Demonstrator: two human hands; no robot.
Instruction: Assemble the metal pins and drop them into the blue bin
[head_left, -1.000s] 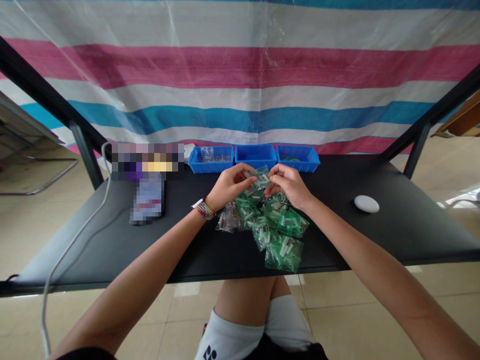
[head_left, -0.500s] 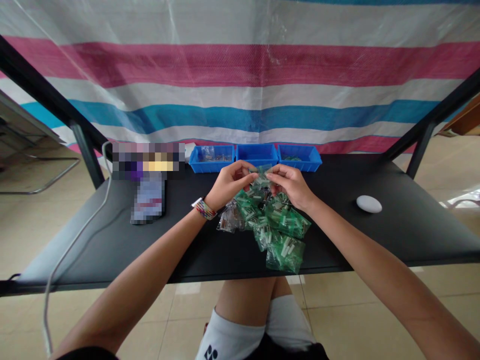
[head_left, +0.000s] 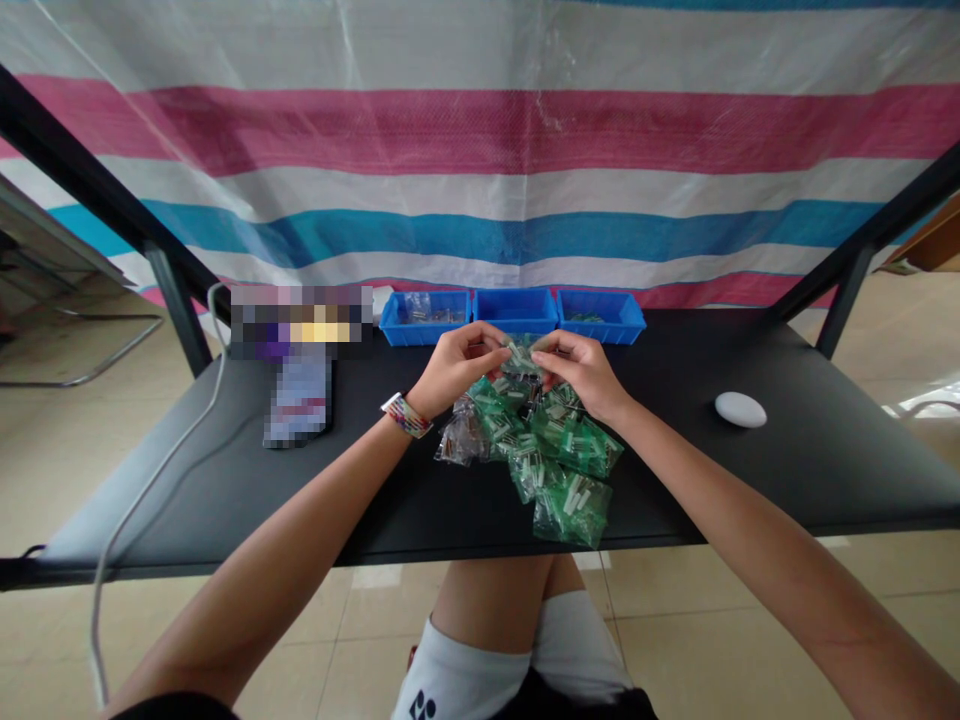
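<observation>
Between both hands is a small clear green plastic bag (head_left: 523,355) with light pieces in it. My left hand (head_left: 466,368) pinches its left side, and my right hand (head_left: 579,370) pinches its right side. Under and in front of the hands lies a pile of green bags (head_left: 574,500) holding small white and metal pieces. At the pile's left is a greyish clear bag (head_left: 463,438) with brownish pieces. Behind the hands stand three blue bins: the left bin (head_left: 425,335) holds clear bags, the middle bin (head_left: 514,324) shows nothing inside, and the right bin (head_left: 611,332) holds greenish bags.
A white oval object (head_left: 740,409) lies on the black table (head_left: 675,500) at the right. Pixelated items (head_left: 300,390) and a grey cable (head_left: 161,465) are at the left. A striped sheet (head_left: 517,130) hangs behind, between black frame bars.
The bag between my hands looks slightly lower and more bunched between the fingers. Both hands stay in nearly the same place, and the pile has not changed.
</observation>
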